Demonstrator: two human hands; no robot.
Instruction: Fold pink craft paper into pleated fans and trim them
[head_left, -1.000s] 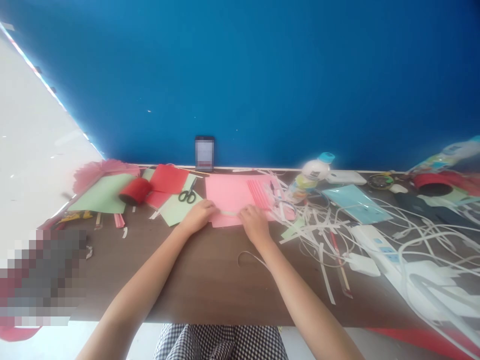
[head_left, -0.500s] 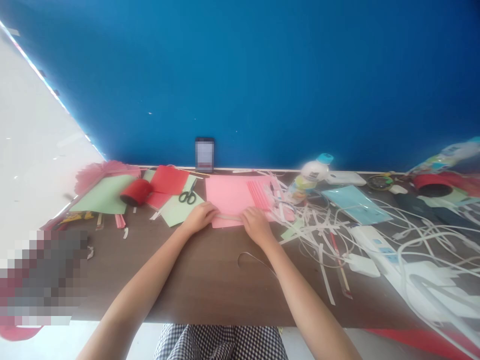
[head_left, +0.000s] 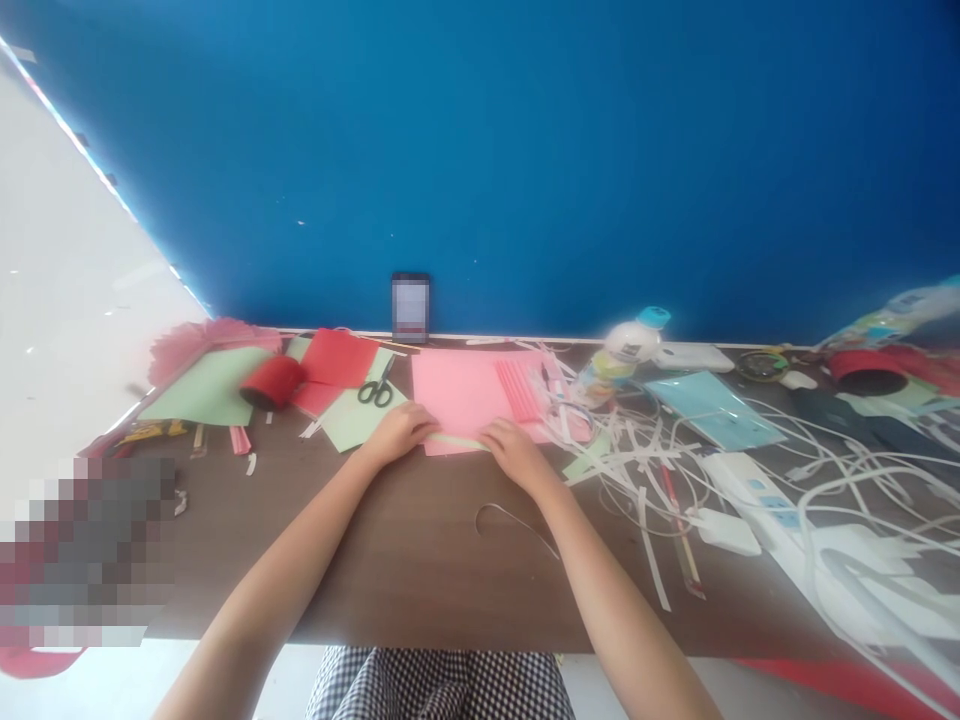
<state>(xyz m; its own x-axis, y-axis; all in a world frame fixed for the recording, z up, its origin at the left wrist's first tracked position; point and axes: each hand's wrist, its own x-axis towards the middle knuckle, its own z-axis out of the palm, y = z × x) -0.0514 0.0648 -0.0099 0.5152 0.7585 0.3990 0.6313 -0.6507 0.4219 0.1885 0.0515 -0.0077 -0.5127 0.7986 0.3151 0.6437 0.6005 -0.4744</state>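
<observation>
Between my two hands lies a narrow pale strip of paper (head_left: 459, 440), stretched across the near edge of a pink paper sheet (head_left: 454, 385). My left hand (head_left: 403, 430) is closed on the strip's left end, and my right hand (head_left: 511, 447) on its right end. The fingertips themselves are partly hidden. Several pink folded strips (head_left: 516, 392) rest side by side on the sheet's right part. Black-handled scissors (head_left: 376, 391) lie on pale green paper (head_left: 351, 420), just beyond my left hand.
A red roll (head_left: 272, 383) and red paper (head_left: 339, 358) lie at left. A phone (head_left: 411, 308) leans against the blue wall. To the right are a bottle (head_left: 621, 350), tangled white cables and paper strips, a blue packet (head_left: 714, 408) and a power strip (head_left: 772, 510).
The strip between my hands has turned slightly, its face showing wider and paler green. My right hand has shifted a little to the left; the other things stay put.
</observation>
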